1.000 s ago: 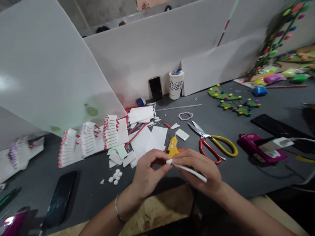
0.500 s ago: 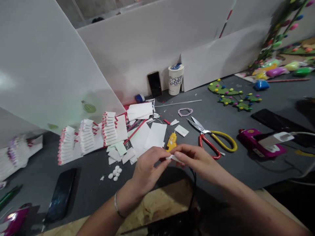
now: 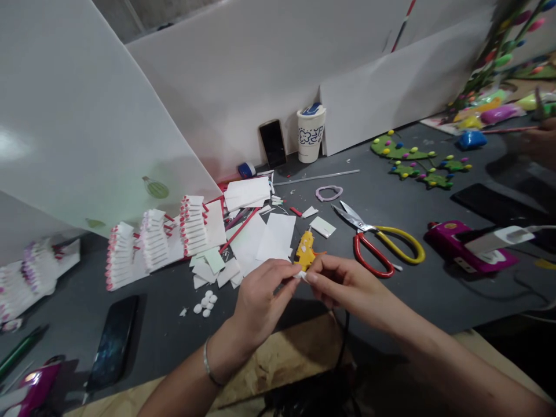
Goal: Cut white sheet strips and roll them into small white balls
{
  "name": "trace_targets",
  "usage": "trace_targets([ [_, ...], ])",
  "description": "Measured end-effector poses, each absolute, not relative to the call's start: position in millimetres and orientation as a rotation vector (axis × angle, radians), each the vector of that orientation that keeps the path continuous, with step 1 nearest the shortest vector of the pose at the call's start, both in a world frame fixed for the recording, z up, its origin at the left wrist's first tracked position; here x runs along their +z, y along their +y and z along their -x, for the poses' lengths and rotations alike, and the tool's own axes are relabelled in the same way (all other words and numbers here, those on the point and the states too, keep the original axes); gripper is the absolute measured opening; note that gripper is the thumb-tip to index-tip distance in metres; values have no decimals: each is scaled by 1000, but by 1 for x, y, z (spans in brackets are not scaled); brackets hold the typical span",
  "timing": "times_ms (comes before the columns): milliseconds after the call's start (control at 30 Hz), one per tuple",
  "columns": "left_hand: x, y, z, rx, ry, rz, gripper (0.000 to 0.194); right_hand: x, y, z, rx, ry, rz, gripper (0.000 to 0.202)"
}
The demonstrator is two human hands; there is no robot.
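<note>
Between my two hands is a small white piece (image 3: 300, 275), too small to name further. My left hand (image 3: 264, 289) pinches its left end with thumb and fingertips. On the other end, my right hand (image 3: 336, 281) is closed with thumb against forefinger. Just beyond my fingertips lies a yellow glue gun (image 3: 305, 250), partly covered by my right hand. To the right rest scissors (image 3: 362, 226) with one red and one yellow handle, blades apart. Several white balls (image 3: 205, 303) and cut white paper pieces (image 3: 217, 271) lie left of my left hand.
Rows of white sticks with red tips (image 3: 193, 226) stand on card at left. A paper cup (image 3: 311, 136) and a phone (image 3: 273, 143) are by the white board. Another phone (image 3: 113, 341) lies front left. At right are a purple power block (image 3: 467, 246) and another person's hand (image 3: 541, 145).
My right fingers have closed in around the white piece, so less of it shows. Another person's hand has appeared at the far right. The view has shifted slightly.
</note>
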State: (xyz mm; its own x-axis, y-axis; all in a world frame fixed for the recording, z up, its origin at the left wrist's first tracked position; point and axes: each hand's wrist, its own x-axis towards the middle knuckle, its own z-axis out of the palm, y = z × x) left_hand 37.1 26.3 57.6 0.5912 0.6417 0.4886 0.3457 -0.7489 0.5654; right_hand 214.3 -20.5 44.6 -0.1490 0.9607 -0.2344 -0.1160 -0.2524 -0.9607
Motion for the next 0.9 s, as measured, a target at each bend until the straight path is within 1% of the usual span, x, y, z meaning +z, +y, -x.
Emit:
trace_targets([
  [233,59,27,-36,954,767,-2329,16,43,-22,-215,1635,-1087,1231,46],
  [400,61,29,-34,911,701,-2317,16,44,-21,-219,1708,-1130,1208,43],
  [600,61,29,-33,840,688,-2332,24,43,-20,-220,1741,-1124,1167,41],
  [900,64,29,-30,706,680,-2357,10,41,-19,-221,1844,-1049,1127,41],
])
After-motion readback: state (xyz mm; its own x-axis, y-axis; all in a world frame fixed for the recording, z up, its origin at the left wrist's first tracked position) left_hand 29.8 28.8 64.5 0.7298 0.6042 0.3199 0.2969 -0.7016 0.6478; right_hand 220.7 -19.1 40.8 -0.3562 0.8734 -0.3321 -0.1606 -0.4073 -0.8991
